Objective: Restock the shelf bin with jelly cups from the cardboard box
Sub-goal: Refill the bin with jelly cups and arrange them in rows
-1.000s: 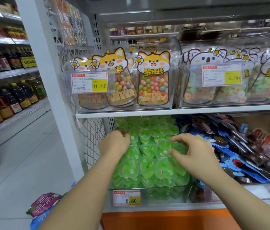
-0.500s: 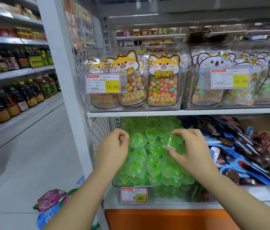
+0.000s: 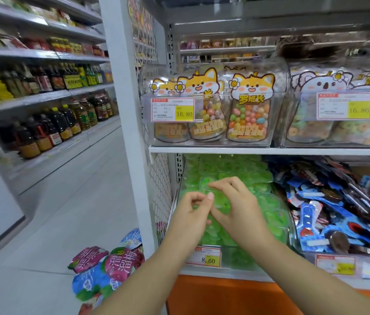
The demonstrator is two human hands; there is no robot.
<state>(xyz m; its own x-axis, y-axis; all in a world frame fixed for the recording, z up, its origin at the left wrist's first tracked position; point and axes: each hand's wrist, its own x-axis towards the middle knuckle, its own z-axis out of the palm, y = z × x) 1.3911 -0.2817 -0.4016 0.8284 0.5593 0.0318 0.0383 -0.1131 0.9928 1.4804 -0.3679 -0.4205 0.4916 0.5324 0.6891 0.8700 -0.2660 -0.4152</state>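
Both hands have drawn together over the near left of the clear plastic shelf bin [image 3: 236, 258], heaped with glossy green heart-shaped jelly cups [image 3: 263, 178]. Right hand [image 3: 238, 208] pinches one translucent cup [image 3: 219, 196] at fingertip level. Left hand [image 3: 193, 212] is loosely curled, fingertips meeting beside it; whether it grips anything, cannot tell. Yellow price tag [image 3: 204, 257] on bin front.

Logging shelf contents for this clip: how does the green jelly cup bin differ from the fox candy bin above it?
The jelly cup bin sits on the lower shelf, the fox candy bin on the upper. The first holds loose green cups and is tagged 8.60; the second holds upright fox-shaped bags tagged 16.80. Both are clear plastic with front price tags.
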